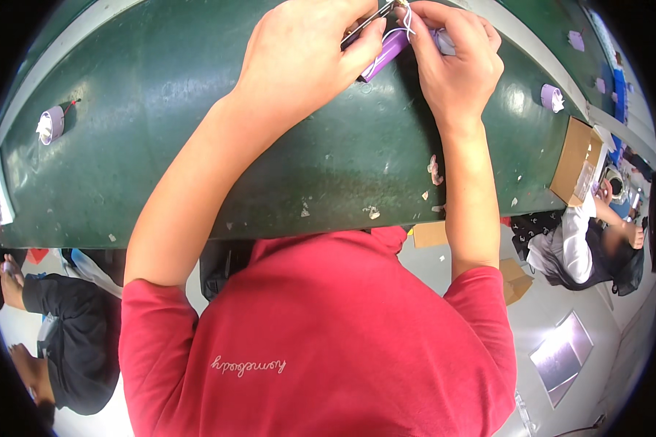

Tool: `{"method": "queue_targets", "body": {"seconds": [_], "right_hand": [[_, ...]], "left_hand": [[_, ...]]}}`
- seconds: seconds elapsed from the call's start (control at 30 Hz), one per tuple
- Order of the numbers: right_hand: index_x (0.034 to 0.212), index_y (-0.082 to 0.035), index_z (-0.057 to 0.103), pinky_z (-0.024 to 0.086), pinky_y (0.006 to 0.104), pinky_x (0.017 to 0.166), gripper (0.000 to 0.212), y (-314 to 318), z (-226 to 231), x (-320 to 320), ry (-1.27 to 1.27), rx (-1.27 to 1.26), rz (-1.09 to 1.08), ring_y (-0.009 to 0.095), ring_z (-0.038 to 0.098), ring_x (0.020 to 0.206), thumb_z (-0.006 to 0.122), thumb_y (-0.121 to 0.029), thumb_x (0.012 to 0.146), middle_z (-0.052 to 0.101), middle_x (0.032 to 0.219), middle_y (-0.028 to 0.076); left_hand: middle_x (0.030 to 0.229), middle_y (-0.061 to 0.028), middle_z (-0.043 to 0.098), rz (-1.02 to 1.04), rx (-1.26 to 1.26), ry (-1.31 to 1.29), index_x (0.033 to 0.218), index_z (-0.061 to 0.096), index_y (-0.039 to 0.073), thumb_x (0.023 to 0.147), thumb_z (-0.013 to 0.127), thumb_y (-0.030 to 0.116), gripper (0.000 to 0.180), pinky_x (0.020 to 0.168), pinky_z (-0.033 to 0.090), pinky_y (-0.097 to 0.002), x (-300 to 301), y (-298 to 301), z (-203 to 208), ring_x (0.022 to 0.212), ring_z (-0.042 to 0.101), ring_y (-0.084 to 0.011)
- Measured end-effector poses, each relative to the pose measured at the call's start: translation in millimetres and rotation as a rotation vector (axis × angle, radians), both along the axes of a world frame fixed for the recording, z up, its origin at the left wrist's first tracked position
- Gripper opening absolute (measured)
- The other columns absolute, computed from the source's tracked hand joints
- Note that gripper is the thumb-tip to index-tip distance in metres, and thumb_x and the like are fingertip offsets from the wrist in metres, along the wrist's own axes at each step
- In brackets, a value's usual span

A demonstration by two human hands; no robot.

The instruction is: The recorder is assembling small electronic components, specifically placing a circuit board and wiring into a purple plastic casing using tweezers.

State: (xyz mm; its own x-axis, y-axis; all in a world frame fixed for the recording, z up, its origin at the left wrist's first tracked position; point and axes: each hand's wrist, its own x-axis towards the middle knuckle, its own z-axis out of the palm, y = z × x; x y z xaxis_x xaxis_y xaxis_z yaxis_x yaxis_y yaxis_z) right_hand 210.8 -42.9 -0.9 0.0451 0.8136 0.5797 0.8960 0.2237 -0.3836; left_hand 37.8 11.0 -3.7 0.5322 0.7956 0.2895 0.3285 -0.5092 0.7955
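Note:
My left hand is closed on slim metal tweezers at the far edge of the view. Their tips reach toward my right hand, whose thumb and fingers pinch thin white wires. Between the two hands, a purple cylinder lies slanted at the green tabletop, with a white wire running along it. A whitish part shows behind my right thumb, partly covered by the fingers. What the tweezer tips touch is too small to make out.
A pale purple ring-shaped part with red wire lies at left, a similar one at right. Scraps dot the green table. A cardboard box stands at the right edge. People sit at both sides.

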Motion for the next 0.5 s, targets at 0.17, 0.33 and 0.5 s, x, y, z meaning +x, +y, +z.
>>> {"method": "queue_targets", "body": {"seconds": [0.17, 0.33, 0.5], "right_hand": [[0.087, -0.009, 0.072, 0.045, 0.0364, 0.087, 0.014, 0.2, -0.1, 0.2, -0.009, 0.005, -0.003, 0.022, 0.067, 0.077, 0.081, -0.002, 0.078, 0.069, 0.079, 0.004], [0.087, -0.008, 0.073, 0.046, 0.0354, 0.085, 0.014, -0.1, 0.0, -0.5, 0.046, -0.021, -0.007, 0.022, 0.066, 0.077, 0.081, -0.002, 0.078, 0.069, 0.079, 0.004], [0.087, -0.008, 0.073, 0.046, 0.0356, 0.084, 0.014, 0.2, 0.8, 0.3, 0.028, -0.009, 0.003, 0.022, 0.066, 0.076, 0.082, -0.002, 0.078, 0.069, 0.079, 0.005]], "left_hand": [[0.078, -0.0204, 0.06, -0.009, 0.004, -0.003, 0.082, 0.056, 0.001, 0.091, 0.068, 0.014, 0.02, 0.065, 0.048, -0.0475, 0.0, 1.0, -1.7, 0.074, 0.062, -0.0423], [0.077, -0.0204, 0.059, -0.004, 0.007, -0.018, 0.082, 0.056, 0.001, 0.09, 0.068, 0.014, 0.02, 0.065, 0.048, -0.0477, 0.4, 0.6, -2.7, 0.073, 0.062, -0.0422], [0.077, -0.0203, 0.059, 0.0, -0.008, 0.013, 0.081, 0.055, 0.001, 0.09, 0.068, 0.014, 0.02, 0.065, 0.048, -0.0479, 0.0, 0.1, 0.5, 0.073, 0.062, -0.0421]]}}
